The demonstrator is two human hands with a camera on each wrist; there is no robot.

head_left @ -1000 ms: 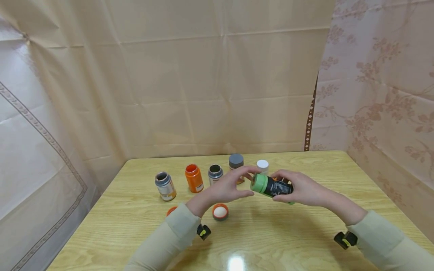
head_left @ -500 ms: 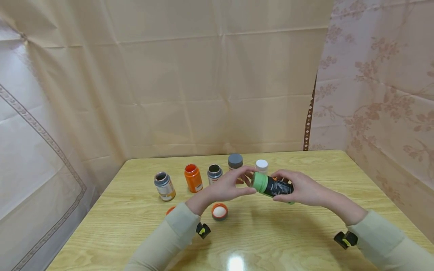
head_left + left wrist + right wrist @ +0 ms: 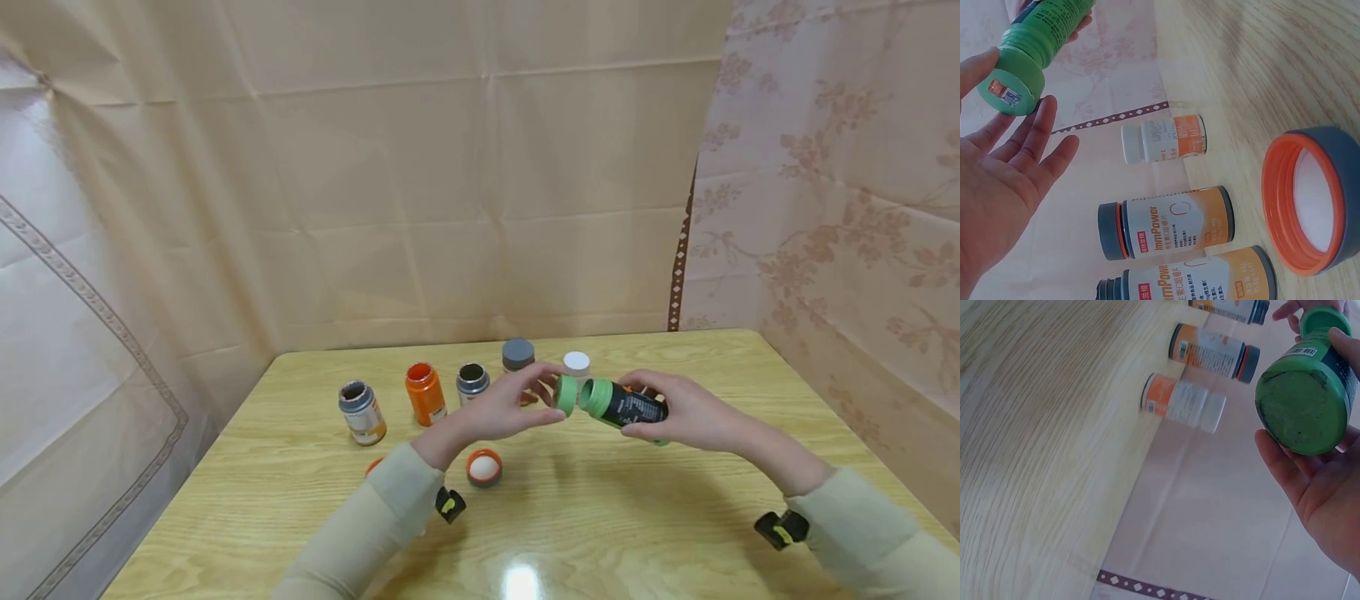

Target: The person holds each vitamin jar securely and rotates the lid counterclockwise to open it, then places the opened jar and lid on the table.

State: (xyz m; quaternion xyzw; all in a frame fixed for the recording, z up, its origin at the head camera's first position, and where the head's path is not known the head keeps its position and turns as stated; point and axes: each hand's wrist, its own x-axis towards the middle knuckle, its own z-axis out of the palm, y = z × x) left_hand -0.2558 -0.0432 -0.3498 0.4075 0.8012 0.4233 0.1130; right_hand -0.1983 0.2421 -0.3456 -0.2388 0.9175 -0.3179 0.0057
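Observation:
Between thumb and fingers, my left hand (image 3: 502, 408) pinches a green screw cap (image 3: 566, 396). My right hand (image 3: 682, 412) grips a green bottle (image 3: 633, 408) with a black label, tilted so its threaded mouth faces the cap. A small gap separates cap and mouth in the head view. Both are held above the table. The left wrist view shows the cap's flat top (image 3: 1013, 90) with a small printed sticker, the left little finger off it. In the right wrist view the bottle's scuffed green base (image 3: 1300, 412) faces the camera.
Behind the hands stand a white-capped bottle (image 3: 577, 364) and a grey-capped jar (image 3: 517, 354). Further left are uncapped jars: one grey-necked (image 3: 472, 383), one orange (image 3: 426, 396), another grey-necked (image 3: 363, 414). An upturned orange-lined lid (image 3: 484, 468) lies in front; another lid (image 3: 373, 465) is mostly behind the left sleeve.
The green cap has come off the bottle. My right hand has drawn the bottle to the right, while my left hand keeps the cap nearly in place.

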